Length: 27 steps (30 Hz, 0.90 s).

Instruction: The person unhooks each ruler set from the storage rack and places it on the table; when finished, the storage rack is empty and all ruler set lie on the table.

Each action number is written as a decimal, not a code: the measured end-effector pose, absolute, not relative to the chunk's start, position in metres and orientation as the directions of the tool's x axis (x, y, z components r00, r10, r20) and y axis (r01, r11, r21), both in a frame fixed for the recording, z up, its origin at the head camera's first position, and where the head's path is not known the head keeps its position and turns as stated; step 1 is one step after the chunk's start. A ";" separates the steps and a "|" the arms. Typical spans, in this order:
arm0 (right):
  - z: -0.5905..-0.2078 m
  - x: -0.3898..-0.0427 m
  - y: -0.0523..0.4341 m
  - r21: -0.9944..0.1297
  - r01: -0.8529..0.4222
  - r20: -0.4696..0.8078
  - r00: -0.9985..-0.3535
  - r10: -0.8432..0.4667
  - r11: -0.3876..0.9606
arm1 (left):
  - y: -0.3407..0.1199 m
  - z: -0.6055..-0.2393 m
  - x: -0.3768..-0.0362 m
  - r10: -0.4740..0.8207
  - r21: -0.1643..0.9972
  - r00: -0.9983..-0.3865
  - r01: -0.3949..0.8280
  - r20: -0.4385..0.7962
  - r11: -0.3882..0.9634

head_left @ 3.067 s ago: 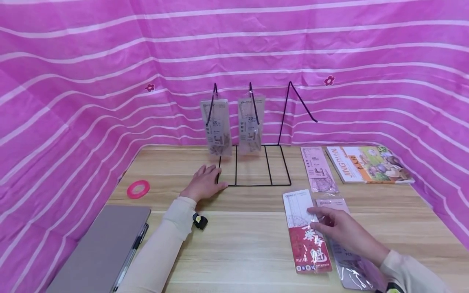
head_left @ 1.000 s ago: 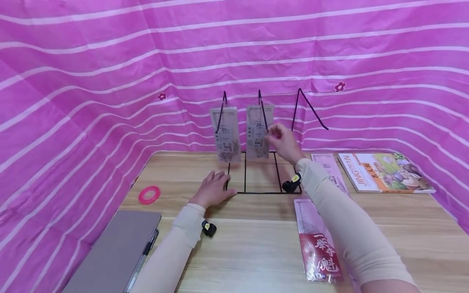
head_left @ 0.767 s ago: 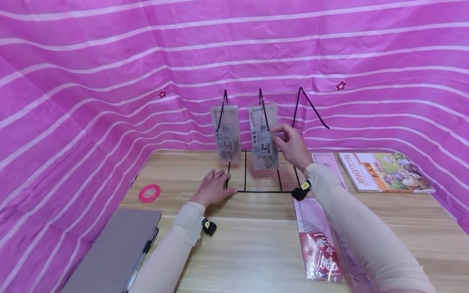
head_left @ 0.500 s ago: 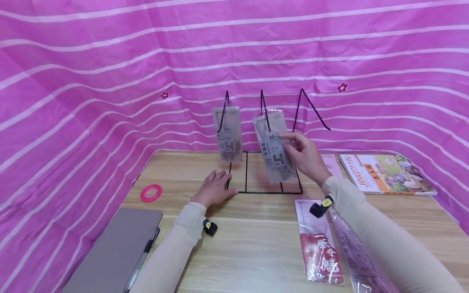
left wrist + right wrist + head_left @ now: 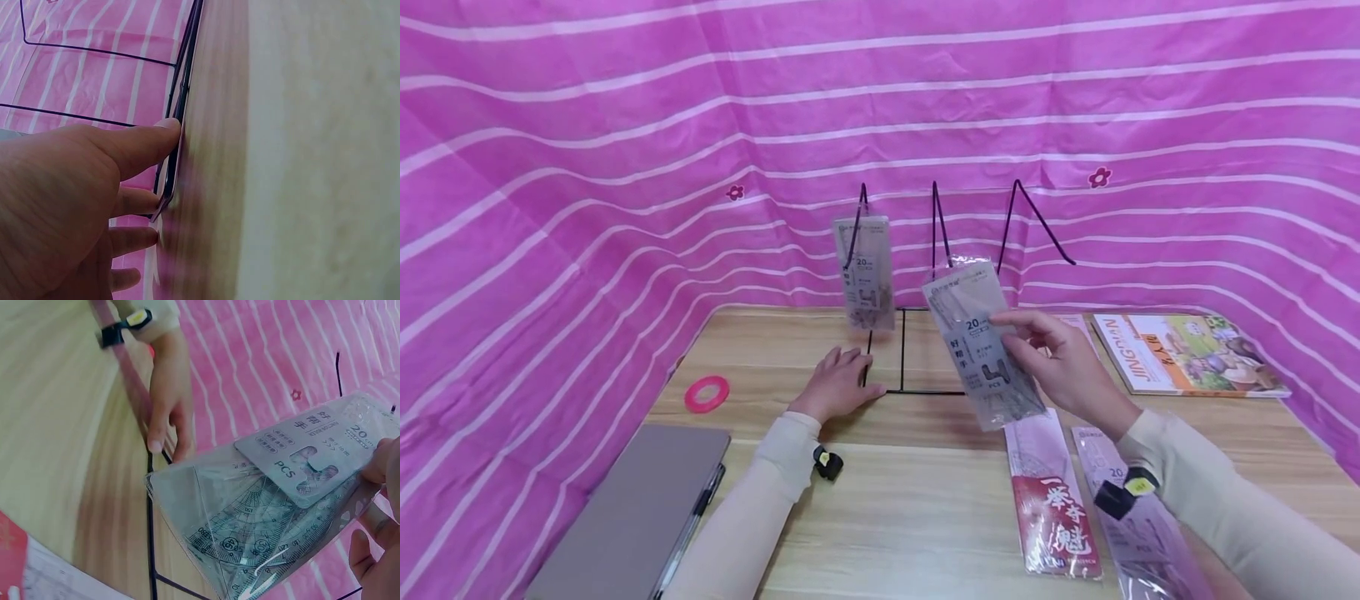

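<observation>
My right hand (image 5: 1056, 362) pinches a clear packet of rulers (image 5: 985, 354) by its right edge and holds it tilted above the table, in front of the black wire rack (image 5: 940, 250). The right wrist view shows the packet (image 5: 281, 500) close up, with a protractor and set squares inside and my fingers (image 5: 382, 464) on its edge. A second, similar packet (image 5: 865, 271) hangs from the rack's left hook. The middle and right hooks are bare. My left hand (image 5: 838, 385) lies flat on the table with its fingertips (image 5: 165, 128) against the rack's base wire (image 5: 182, 94).
A red ruler packet (image 5: 1052, 508) and another clear packet (image 5: 1138, 525) lie at the front right, under my right forearm. A picture book (image 5: 1187, 354) lies at the far right. A pink tape roll (image 5: 706, 393), a grey laptop (image 5: 625, 517) and a pen (image 5: 691, 517) are on the left.
My right hand left the packets on the table, reached to the middle hook, took the packet off it and brought it down towards me. The left hand stayed put.
</observation>
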State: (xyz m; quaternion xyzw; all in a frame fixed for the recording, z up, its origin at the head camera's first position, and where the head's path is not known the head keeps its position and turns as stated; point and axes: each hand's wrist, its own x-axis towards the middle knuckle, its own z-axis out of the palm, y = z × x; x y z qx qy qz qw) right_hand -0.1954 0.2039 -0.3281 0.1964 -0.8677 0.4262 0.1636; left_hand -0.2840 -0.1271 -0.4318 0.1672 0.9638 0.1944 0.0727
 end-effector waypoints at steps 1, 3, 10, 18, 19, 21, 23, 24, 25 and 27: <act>-0.328 -0.190 0.205 -0.670 -0.485 0.455 -0.866 -0.206 0.561 | -0.127 -0.432 -0.284 0.351 0.398 -0.933 0.294 -0.076 0.869; -0.328 -0.181 0.209 -0.666 -0.503 0.465 -0.858 -0.221 0.552 | -0.127 -0.432 -0.284 0.352 0.400 -0.933 0.295 -0.076 0.868; -0.342 -0.145 0.218 -0.671 -0.525 0.465 -0.848 -0.254 0.524 | -0.126 -0.431 -0.286 0.360 0.398 -0.930 0.304 -0.071 0.866; -0.375 -0.121 0.217 -0.801 -0.244 0.146 -0.965 -0.216 0.546 | -0.126 -0.430 -0.288 0.354 0.388 -0.931 0.296 -0.086 0.873; -0.378 -0.121 0.216 -0.811 -0.204 0.103 -0.972 -0.210 0.548 | -0.126 -0.430 -0.288 0.355 0.391 -0.931 0.296 -0.088 0.872; -0.383 -0.122 0.214 -0.818 -0.143 0.033 -0.979 -0.203 0.557 | -0.126 -0.430 -0.289 0.357 0.397 -0.930 0.296 -0.087 0.869; -0.389 -0.125 0.210 -0.816 -0.109 -0.012 -0.979 -0.204 0.567 | -0.127 -0.430 -0.289 0.356 0.400 -0.930 0.295 -0.085 0.868; -0.392 -0.127 0.208 -0.812 -0.102 -0.026 -0.977 -0.210 0.574 | -0.127 -0.431 -0.288 0.356 0.403 -0.931 0.295 -0.082 0.866; -0.395 -0.129 0.207 -0.807 -0.101 -0.035 -0.975 -0.218 0.581 | -0.127 -0.431 -0.288 0.354 0.406 -0.932 0.294 -0.080 0.865; -0.401 -0.131 0.204 -0.785 -0.115 -0.039 -0.972 -0.233 0.609 | -0.126 -0.432 -0.287 0.358 0.411 -0.930 0.297 -0.079 0.862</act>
